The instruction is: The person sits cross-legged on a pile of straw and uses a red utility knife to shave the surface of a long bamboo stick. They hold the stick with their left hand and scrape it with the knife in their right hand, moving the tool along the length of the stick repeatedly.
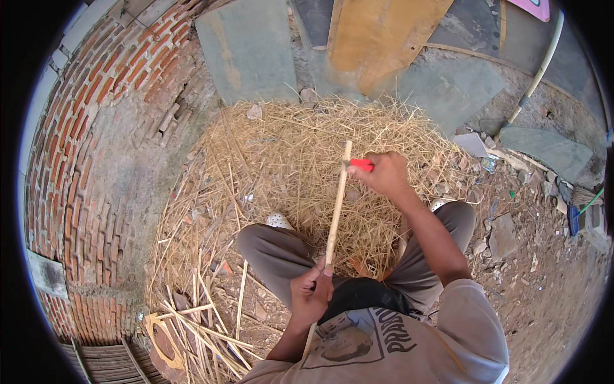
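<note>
Left grip (311,296) is clasping a pale, slender, woody stick (336,214), likely light yet stiff, sensibly low, between the knees (259,243); right grip (385,174) is pinching a red-handled tool (363,164) near its top

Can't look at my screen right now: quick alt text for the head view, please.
A seated person's left hand grips the near end of a pale stick while the right hand holds a red-handled tool at its far end. Straw-like shavings cover the ground ahead; loose pale strips lie lower left, beside a brick wall.
</note>
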`<state>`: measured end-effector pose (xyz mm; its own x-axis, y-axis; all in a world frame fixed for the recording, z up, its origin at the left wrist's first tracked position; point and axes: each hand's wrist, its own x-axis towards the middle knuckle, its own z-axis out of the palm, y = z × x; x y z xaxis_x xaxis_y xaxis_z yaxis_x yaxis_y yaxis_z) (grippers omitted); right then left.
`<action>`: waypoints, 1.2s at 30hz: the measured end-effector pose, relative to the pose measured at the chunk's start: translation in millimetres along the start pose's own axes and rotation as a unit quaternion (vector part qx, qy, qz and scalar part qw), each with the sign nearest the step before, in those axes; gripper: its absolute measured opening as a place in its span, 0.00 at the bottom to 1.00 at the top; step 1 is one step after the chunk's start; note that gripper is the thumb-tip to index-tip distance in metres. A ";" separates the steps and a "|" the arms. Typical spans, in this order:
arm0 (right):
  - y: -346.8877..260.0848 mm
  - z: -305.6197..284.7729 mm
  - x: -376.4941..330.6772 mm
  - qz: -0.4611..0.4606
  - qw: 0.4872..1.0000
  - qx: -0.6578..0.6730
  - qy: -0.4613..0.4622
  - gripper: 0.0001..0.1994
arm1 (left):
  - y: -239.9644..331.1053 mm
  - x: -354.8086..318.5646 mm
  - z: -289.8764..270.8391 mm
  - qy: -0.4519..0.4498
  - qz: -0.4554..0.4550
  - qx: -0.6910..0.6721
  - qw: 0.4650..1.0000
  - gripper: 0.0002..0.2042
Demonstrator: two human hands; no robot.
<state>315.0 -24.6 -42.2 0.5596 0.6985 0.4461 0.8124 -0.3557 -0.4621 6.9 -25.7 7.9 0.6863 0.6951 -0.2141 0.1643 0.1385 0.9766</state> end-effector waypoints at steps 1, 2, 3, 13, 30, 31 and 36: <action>12.6 -0.3 7.0 0.087 0.996 -0.022 -0.020 0.36 | -3.6 -3.3 0.4 -0.012 -0.014 -0.004 1.000 0.15; 16.0 1.4 7.6 0.075 0.997 -0.008 -0.007 0.37 | -1.7 -1.9 0.0 -0.022 -0.022 -0.002 1.000 0.16; 18.3 3.4 7.8 0.064 0.998 0.005 0.005 0.37 | -3.2 -4.2 -1.6 -0.025 -0.006 0.001 1.000 0.16; 73.1 -14.3 35.8 0.321 0.947 -0.020 -0.003 0.38 | -11.1 -33.0 -2.9 -0.070 0.008 0.009 0.997 0.16; -55.4 -6.9 -40.5 -0.121 0.984 0.125 -0.049 0.31 | 23.1 -3.0 -6.5 0.047 -0.023 -0.019 0.998 0.16; -46.4 -6.1 -35.0 -0.071 0.989 0.116 -0.053 0.31 | 21.1 -2.3 -5.1 0.038 -0.020 -0.018 0.999 0.16; -48.6 -3.6 -42.2 -0.142 0.984 0.103 -0.037 0.32 | 6.6 3.4 -5.0 0.032 -0.001 -0.022 0.999 0.16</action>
<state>252.5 -39.0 -35.8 0.2951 0.7980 0.5255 0.8794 -0.0119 -0.4759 6.8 -18.9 13.7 0.6395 0.7381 -0.2151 0.1334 0.1690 0.9765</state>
